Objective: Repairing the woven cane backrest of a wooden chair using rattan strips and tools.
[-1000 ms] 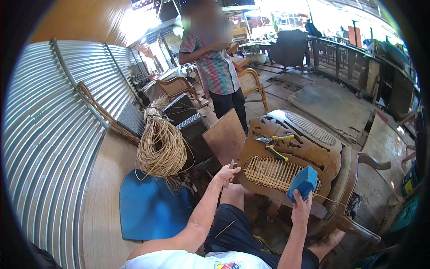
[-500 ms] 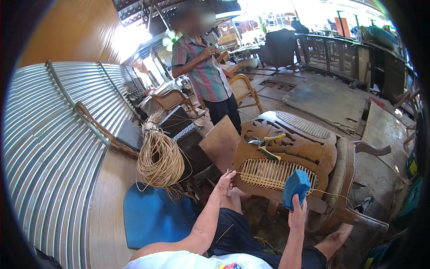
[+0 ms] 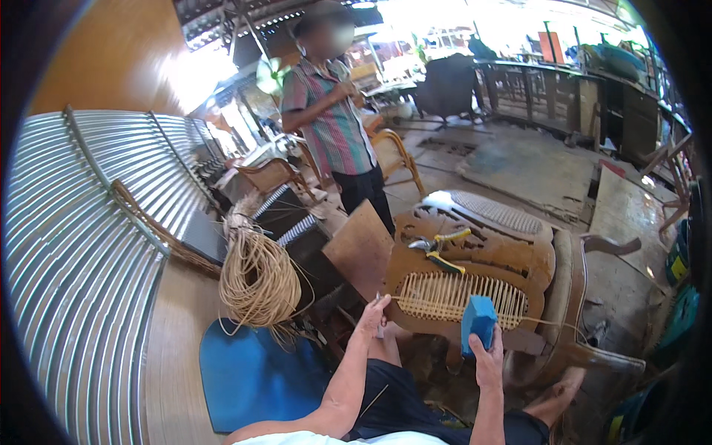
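A wooden chair (image 3: 475,256) with a carved back lies in front of me, and pale cane strands (image 3: 434,289) are strung across the oval opening in its back. My left hand (image 3: 371,317) is closed at the left edge of that opening around a thin metal tool, whose tip shows above the fingers; a cane strand runs to the fingertips. In my right hand (image 3: 488,354) is a blue block (image 3: 479,320), held upright over the right part of the woven strands. One loose cane strand trails right from the opening. Yellow-handled pruning shears (image 3: 439,246) rest on the carved wood.
A large coil of cane (image 3: 258,278) hangs at the left, above a blue panel (image 3: 259,374). Corrugated metal sheeting (image 3: 81,245) lines the left side. Another person (image 3: 330,119) stands beyond the chair, near rattan armchairs (image 3: 397,156). A brown board (image 3: 360,241) leans beside the chair.
The view has shifted slightly, so the scene sits a little lower and to the left. The blue block has turned and come slightly down in my right hand. My left hand keeps its grip.
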`<state>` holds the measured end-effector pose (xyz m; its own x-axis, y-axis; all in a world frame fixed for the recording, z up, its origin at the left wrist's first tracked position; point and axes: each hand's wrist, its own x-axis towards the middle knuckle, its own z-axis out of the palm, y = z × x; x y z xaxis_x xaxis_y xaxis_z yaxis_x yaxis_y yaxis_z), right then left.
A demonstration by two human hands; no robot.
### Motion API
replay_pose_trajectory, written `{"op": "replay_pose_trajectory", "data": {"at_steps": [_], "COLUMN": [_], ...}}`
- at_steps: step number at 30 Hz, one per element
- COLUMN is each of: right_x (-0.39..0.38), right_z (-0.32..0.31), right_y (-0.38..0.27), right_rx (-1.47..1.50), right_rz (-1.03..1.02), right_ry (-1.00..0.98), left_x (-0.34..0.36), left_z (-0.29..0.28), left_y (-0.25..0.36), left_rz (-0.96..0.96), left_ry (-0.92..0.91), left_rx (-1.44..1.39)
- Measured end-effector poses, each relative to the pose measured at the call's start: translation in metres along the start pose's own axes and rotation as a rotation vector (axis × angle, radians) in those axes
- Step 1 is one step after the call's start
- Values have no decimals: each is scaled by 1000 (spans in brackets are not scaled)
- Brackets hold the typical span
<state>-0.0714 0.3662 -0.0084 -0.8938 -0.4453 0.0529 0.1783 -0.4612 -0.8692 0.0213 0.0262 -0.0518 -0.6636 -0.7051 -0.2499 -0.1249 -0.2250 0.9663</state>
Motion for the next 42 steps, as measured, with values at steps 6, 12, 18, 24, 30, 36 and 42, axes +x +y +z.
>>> {"op": "replay_pose_trajectory", "data": {"at_steps": [6, 12, 18, 24, 30, 36, 42], "right_x": [34, 71, 108, 89, 63, 79, 123], "right_z": [18, 52, 133, 67, -115, -2, 144], "right_y": [-20, -15, 54, 25, -92, -63, 45], "right_rx": [-266, -746, -1354, -1567, -1772, -1356, -1390], "right_rz": [-6, -64, -696, -687, -448, -656, -811], "right_ry": [84, 66, -175, -291, 131, 142, -316], "left_x": [5, 24, 18, 20, 29, 16, 18], "left_z": [4, -1, 3, -18, -2, -3, -1], "left_y": [32, 20, -1, 2, 4, 9, 7], "left_rz": [115, -54, -107, -101, -85, -73, -52], "left_ry": [40, -32, -168, -126, -108, -41, -119], "left_rx": [3, -213, -180, -209, -270, -222, -161]}}
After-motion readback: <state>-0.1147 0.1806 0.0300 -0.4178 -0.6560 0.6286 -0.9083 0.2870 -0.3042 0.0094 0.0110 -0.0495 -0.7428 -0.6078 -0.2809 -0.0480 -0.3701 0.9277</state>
